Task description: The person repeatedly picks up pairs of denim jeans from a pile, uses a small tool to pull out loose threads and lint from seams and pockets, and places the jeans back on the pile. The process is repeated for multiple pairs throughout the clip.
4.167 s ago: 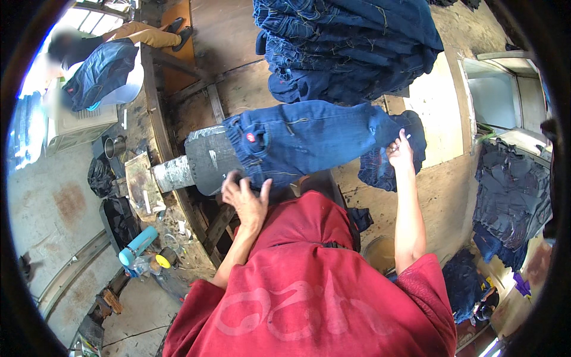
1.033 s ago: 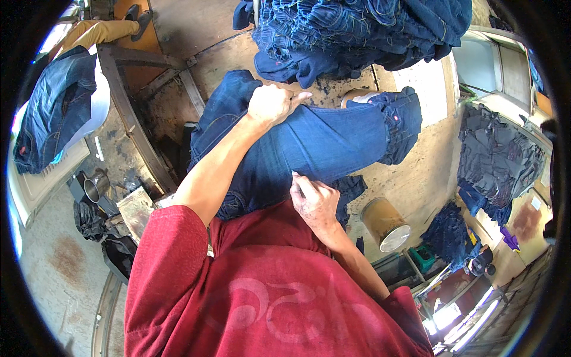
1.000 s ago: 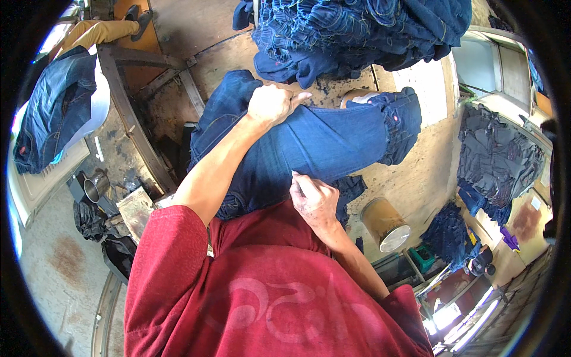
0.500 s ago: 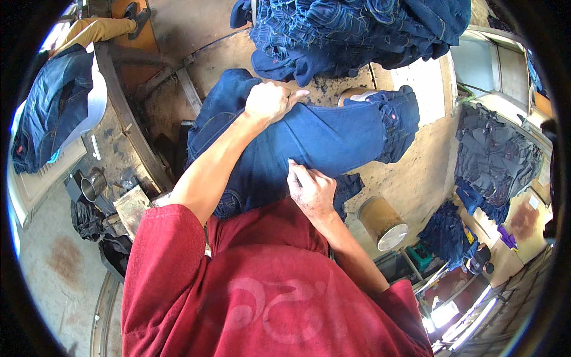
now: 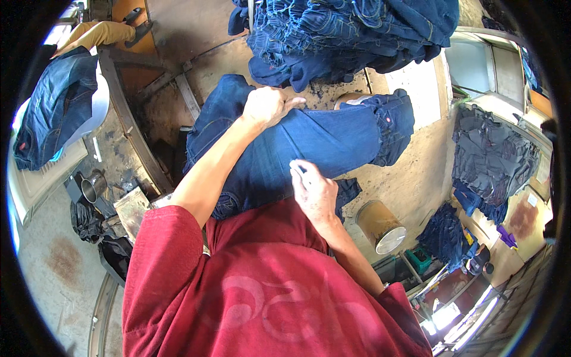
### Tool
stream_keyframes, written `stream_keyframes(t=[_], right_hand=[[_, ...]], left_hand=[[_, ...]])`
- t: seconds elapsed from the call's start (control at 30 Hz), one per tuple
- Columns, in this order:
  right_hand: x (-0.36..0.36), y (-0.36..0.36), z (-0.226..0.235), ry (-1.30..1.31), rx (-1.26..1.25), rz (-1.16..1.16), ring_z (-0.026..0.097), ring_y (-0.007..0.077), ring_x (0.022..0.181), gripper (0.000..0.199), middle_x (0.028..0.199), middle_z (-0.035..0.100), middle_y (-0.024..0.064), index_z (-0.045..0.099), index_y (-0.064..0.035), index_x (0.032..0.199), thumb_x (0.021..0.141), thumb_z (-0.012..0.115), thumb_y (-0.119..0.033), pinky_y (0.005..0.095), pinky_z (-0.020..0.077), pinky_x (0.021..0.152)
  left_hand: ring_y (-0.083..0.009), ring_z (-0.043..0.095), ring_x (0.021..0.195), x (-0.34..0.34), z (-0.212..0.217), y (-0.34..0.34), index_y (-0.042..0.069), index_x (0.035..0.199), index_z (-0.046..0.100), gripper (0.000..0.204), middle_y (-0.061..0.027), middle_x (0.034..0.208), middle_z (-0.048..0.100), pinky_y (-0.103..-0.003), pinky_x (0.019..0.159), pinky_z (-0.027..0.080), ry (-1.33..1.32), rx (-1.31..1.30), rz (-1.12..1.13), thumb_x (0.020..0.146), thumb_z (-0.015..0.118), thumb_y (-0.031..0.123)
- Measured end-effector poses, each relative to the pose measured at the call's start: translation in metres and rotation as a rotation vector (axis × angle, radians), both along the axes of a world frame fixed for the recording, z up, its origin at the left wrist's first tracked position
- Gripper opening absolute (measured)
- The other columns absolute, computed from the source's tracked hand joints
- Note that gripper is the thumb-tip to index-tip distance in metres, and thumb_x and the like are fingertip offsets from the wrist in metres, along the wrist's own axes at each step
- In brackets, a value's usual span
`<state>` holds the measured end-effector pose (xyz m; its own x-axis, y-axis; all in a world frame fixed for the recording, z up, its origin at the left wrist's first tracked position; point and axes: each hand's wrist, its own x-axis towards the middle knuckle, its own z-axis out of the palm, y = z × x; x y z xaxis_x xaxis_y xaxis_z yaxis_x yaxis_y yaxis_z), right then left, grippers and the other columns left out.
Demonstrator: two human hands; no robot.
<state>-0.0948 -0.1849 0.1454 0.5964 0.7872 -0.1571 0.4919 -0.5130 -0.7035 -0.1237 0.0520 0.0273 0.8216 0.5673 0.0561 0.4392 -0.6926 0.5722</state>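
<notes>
While the pile of dark jeans [image 5: 351, 35] hangs at the top as before, the blue jeans [image 5: 315, 143] lie stretched across the work surface in front of the person, waistband to the right. Compared with half a second ago, the left hand [image 5: 269, 107] sits slightly flatter, fingers loosely curled and pressing the upper edge of the denim. The right hand [image 5: 314, 190] has shifted little, its fingertips pinching a fold near the lower edge. Nearby stands a round metal tin [image 5: 382, 226].
</notes>
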Motion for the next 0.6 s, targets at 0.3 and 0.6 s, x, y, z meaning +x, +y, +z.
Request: stream_keyframes(t=[0.3,0.6], right_hand=[[0.015,-0.006,-0.038,-0.393,0.047,0.105,0.068,0.0279,0.088,0.027,0.096,0.071,0.0026,0.069,-0.0148,0.109,0.091,0.086,-0.027,0.0418,0.0520,0.080],[0.045,-0.026,-0.043,-0.414,-0.018,0.256,0.071,0.0304,0.082,0.016,0.096,0.074,0.0077,0.065,-0.0117,0.112,0.099,0.073,-0.015,0.0464,0.0547,0.071]], left_hand=[[-0.0285,0.061,0.102,-0.128,0.111,-0.118,0.016,0.100,0.076,0.025,-0.0036,0.109,0.067,-0.044,0.089,0.049,-0.120,0.172,0.013,0.084,0.090,0.030],[-0.0287,0.062,0.106,-0.141,0.098,-0.145,0.012,0.099,0.078,0.020,-0.0037,0.102,0.069,-0.045,0.098,0.047,0.116,0.176,0.061,0.092,0.082,0.030]])
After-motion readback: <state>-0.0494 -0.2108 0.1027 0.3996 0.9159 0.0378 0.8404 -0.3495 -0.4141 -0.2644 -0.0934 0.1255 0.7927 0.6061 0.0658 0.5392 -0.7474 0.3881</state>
